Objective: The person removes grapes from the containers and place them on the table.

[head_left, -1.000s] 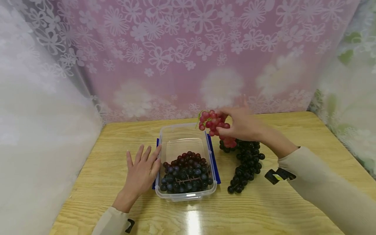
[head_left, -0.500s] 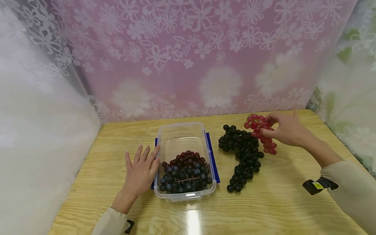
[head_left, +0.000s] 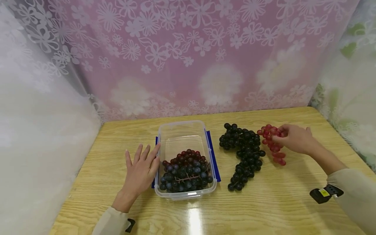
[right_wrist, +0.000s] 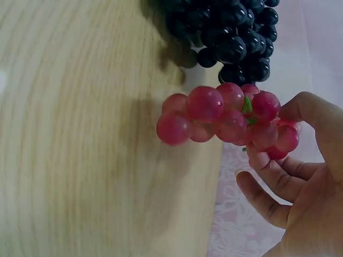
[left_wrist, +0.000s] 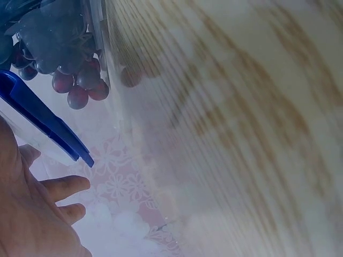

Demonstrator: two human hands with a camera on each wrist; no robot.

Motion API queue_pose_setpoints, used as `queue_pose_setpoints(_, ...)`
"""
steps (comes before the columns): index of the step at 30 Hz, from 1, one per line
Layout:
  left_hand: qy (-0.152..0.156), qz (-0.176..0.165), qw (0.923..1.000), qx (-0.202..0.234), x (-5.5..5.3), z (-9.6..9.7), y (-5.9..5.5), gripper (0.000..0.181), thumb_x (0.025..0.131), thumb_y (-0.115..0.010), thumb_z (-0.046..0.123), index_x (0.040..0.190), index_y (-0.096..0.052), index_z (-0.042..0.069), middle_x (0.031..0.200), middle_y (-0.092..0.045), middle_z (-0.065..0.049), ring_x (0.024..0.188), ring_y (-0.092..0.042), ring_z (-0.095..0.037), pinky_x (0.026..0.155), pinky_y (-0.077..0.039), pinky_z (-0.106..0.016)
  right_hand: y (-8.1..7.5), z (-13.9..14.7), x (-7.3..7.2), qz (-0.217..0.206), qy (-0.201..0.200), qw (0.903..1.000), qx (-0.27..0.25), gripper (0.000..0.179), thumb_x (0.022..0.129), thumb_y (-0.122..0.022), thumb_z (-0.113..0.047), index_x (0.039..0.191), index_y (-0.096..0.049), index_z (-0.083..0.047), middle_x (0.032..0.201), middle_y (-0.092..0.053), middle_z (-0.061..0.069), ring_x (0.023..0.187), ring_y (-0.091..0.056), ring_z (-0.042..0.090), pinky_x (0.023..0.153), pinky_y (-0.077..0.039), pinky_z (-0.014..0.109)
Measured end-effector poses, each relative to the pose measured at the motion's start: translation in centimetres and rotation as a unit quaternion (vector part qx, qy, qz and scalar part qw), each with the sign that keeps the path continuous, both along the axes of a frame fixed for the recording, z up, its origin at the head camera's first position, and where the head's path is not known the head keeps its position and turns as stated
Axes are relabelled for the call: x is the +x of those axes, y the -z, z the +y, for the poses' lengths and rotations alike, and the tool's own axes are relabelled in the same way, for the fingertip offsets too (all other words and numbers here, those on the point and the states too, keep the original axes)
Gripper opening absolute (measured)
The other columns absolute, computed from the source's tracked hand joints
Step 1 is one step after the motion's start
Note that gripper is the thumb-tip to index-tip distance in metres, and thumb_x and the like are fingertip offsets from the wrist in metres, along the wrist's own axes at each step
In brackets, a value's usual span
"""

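Observation:
Between thumb and fingers, my right hand (head_left: 296,139) pinches a bunch of red grapes (head_left: 273,141) at the right of the table. In the right wrist view the red grapes (right_wrist: 230,118) hang close over the wood, casting a shadow. Just left of them lie black grapes (head_left: 248,150) in a long curved pile. My left hand (head_left: 141,173) is spread with straight fingers, its fingertips right at the left side of a clear plastic container (head_left: 185,196). Inside, at the near end, are dark blue grapes (head_left: 183,179) and dark red grapes (head_left: 188,156).
Blue clips (head_left: 214,160) run along both long sides of the container. The wooden table (head_left: 235,215) ends at a pink floral curtain (head_left: 176,65) behind. Pale curtains (head_left: 38,137) hang at the left and right.
My right hand has carried the red grapes from above the container's far right corner rightward, past the black grapes, and lowered them toward the table. The left hand has stayed in place.

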State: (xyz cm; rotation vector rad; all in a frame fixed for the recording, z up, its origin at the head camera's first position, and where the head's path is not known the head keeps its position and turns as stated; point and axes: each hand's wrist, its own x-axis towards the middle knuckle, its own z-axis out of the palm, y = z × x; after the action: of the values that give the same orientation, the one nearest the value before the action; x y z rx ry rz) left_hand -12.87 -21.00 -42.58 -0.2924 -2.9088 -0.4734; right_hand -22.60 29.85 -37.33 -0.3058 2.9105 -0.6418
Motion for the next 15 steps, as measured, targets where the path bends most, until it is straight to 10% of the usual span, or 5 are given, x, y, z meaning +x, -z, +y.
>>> queue_pose_setpoints(8, -0.002, -0.003, 1.0, 0.0, 0.0, 0.1, 0.0, 0.05, 0.104, -0.03, 0.046, 0.152, -0.027, 0.034, 0.15, -0.034, -0.013, 0.143, -0.011, -0.034, 0.104, 0.011, -0.063, 1.5, 0.2, 0.1, -0.059, 0.004, 0.9979, -0.028, 0.057, 0.096, -0.054, -0.045, 0.114, -0.054, 0.01, 0.096, -0.063, 0.018, 0.077, -0.058, 0.026, 0.071, -0.042, 0.052)
queue_pose_setpoints(15, -0.004, -0.004, 1.0, 0.004, 0.1, 0.1, 0.0, 0.05, 0.103, -0.028, 0.047, 0.152, -0.027, 0.034, 0.15, -0.035, -0.013, 0.142, -0.012, -0.035, 0.104, 0.012, -0.064, 2.7, 0.7, -0.3, -0.101, -0.008, 0.9915, -0.082, 0.054, 0.098, -0.052, -0.04, 0.116, -0.055, 0.012, 0.11, -0.059, 0.024, 0.088, -0.053, 0.026, 0.067, -0.043, 0.035)
